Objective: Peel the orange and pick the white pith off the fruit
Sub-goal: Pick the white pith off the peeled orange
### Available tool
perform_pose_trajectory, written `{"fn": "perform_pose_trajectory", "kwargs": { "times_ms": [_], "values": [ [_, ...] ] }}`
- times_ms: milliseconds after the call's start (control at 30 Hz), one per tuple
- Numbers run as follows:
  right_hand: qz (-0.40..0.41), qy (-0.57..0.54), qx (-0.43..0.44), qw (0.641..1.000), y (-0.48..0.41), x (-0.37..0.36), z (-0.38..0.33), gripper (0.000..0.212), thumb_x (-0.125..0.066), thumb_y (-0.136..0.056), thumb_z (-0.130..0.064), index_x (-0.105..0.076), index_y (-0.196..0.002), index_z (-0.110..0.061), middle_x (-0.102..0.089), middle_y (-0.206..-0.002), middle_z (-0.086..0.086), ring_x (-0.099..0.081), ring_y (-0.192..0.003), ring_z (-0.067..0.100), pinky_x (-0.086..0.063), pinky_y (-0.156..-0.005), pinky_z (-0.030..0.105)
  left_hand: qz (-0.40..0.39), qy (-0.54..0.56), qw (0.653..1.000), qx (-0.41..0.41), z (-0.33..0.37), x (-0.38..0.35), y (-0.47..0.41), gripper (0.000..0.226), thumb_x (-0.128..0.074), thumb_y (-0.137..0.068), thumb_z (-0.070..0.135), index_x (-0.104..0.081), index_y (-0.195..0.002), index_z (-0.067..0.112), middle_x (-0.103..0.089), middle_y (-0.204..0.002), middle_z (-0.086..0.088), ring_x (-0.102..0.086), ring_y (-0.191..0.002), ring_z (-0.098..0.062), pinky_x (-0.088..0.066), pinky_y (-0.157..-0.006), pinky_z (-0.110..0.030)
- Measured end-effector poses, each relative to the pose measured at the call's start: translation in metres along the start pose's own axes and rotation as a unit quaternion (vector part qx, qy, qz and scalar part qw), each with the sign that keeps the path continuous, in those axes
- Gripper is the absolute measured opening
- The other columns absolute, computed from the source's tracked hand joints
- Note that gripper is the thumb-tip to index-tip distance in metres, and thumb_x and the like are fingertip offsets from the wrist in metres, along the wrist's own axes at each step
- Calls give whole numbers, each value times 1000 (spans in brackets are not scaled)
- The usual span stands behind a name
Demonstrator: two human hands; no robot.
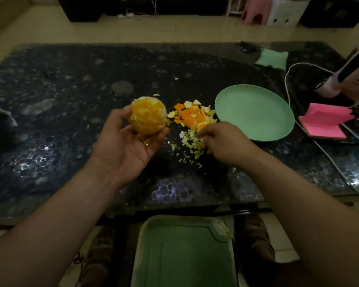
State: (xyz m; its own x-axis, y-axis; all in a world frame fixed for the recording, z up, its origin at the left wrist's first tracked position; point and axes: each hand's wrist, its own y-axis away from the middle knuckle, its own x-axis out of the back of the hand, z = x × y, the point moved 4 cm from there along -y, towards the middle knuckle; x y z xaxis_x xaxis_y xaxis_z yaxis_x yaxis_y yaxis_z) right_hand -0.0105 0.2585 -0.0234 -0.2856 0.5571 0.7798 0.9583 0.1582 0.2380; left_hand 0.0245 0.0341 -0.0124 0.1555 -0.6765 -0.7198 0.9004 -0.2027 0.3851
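Looks mostly done: peel [192, 116] is off & heaped mid-frame on tabletop [71, 100] by green plate [255, 112]; orange [147, 117], left of centre, clamped in left grip [129, 146], white patches remain; right grip [222, 141] curled into pith scraps [190, 140], can't tell if pinching.

Left of the green plate [255, 112], the left hand [123, 150] covers the underside of the orange [147, 114]. The right hand [225, 143] hides its own fingertips over the pith scraps [190, 141]; a pinch cannot be confirmed. Right of the plate, the frame edge cuts off a pink-and-black device [344, 83].
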Motion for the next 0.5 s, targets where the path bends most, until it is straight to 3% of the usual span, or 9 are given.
{"fn": "perform_pose_trajectory", "kwargs": {
  "times_ms": [67,133,200,300,367,433,467,500],
  "values": [
    [26,-15,-7,1000,-1,0,0,26,-54,-101,-11,-69,-117,-25,-74,-101,-3,-70,-87,13,-57,-74,31,5,7,1000,-2,1,2,-1,66,-62,-97,44,-54,-146,1,-62,-144,-26,-73,-105,-32,-64,-82,-32],
    [53,13,1,998,-3,2,-1,12,-57,-104,-24,-69,-102,-20,-72,-94,0,-69,-85,19,-57,-75,36,2,9,1000,-1,0,1,-2,66,-63,-97,43,-54,-146,0,-62,-144,-26,-73,-107,-33,-64,-85,-33],
    [57,76,17,995,-1,0,-3,29,-59,-105,-37,-71,-89,-16,-68,-86,2,-64,-80,22,-49,-68,36,2,9,1000,2,-2,-1,-2,63,-62,-97,42,-56,-144,1,-62,-144,-26,-71,-110,-34,-63,-87,-35],
    [87,108,28,990,3,0,-8,20,-64,-101,-36,-71,-91,-20,-66,-93,-2,-62,-87,20,-46,-69,35,2,8,1000,7,-6,-3,-2,58,-61,-96,40,-60,-141,2,-61,-146,-25,-68,-112,-34,-62,-88,-36],
    [122,107,24,986,5,3,-12,26,-65,-98,-41,-67,-84,-19,-65,-85,-2,-61,-81,20,-46,-65,36,1,8,1000,8,-7,-5,-1,54,-62,-94,39,-64,-136,4,-65,-140,-23,-68,-108,-32,-61,-89,-36],
    [130,103,33,986,5,5,-15,19,-65,-97,-36,-70,-91,-18,-68,-95,0,-64,-91,23,-46,-69,36,2,1,1000,8,-9,-7,-1,52,-62,-91,38,-67,-131,4,-69,-128,-20,-69,-102,-30,-59,-89,-36],
    [118,98,41,987,6,4,-18,15,-66,-95,-31,-71,-105,-21,-68,-109,-1,-63,-102,23,-47,-76,35,1,-2,1000,10,-10,-7,-1,52,-61,-92,38,-67,-131,4,-70,-126,-19,-69,-100,-30,-58,-90,-36],
    [102,89,43,990,9,3,-21,24,-68,-94,-29,-68,-117,-24,-65,-120,-2,-61,-110,22,-48,-83,35,-1,-5,1000,12,-12,-8,-2,52,-60,-93,38,-67,-131,4,-69,-125,-19,-69,-100,-30,-57,-91,-36]
  ]
}}
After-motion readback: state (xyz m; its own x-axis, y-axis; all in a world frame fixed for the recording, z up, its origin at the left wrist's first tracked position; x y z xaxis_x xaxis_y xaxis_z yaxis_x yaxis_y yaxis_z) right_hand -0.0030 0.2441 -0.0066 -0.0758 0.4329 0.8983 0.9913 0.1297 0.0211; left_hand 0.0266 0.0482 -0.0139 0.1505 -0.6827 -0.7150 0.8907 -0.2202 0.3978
